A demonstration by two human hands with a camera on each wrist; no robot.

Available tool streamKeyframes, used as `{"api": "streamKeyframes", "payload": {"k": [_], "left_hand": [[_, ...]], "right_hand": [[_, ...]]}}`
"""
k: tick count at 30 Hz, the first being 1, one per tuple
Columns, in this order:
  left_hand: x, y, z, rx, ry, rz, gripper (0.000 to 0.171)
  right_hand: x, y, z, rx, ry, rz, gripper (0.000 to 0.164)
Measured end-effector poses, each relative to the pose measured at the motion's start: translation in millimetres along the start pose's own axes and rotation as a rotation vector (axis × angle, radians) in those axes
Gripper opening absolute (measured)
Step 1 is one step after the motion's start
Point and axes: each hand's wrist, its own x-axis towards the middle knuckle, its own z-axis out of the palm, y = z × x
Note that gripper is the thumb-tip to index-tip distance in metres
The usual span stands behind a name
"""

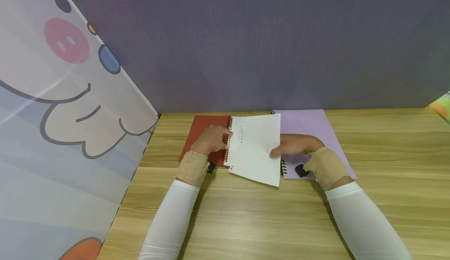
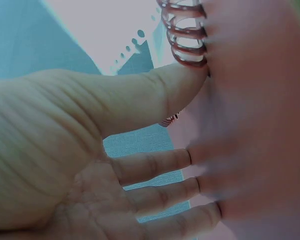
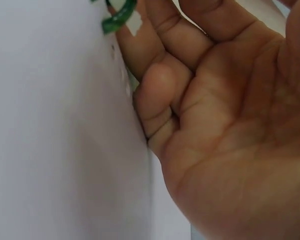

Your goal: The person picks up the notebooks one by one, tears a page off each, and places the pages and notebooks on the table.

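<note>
A red spiral notebook (image 1: 204, 129) lies open on the table, its cover folded to the left. My left hand (image 1: 211, 139) presses on that cover, fingers extended, with the thumb right at the red wire binding (image 2: 189, 32). On the right, my right hand (image 1: 297, 144) pinches the edge of a white sheet (image 1: 256, 154) between thumb and fingers. The sheet's lower left corner, with a row of punched holes (image 2: 127, 49), stands off from the binding. It slants over the notebook's other pages and toward the near side. Part of the right hand's fingers is hidden behind the paper.
A lilac spiral notebook (image 1: 306, 125) with a green wire binding (image 1: 283, 166) lies under my right hand and wrist. The wooden table (image 1: 242, 221) meets a grey panel (image 1: 267, 45) at the back. A cartoon-printed wall (image 1: 88, 135) borders it on the left.
</note>
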Motion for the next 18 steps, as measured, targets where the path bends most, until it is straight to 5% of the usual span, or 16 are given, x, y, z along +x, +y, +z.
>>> {"api": "streamKeyframes", "payload": {"k": [5,18], "left_hand": [[0.7,-1.0,-0.3,0.011,0.014,0.009,0.051],[2.6,-2.6,0.9,0.014,0.008,0.000,0.051]], "right_hand": [[-0.3,0.5,-1.4,-0.027,0.022,0.007,0.061],[0.6,-4.3,0.2,-0.047,0.056,0.067,0.048]]}}
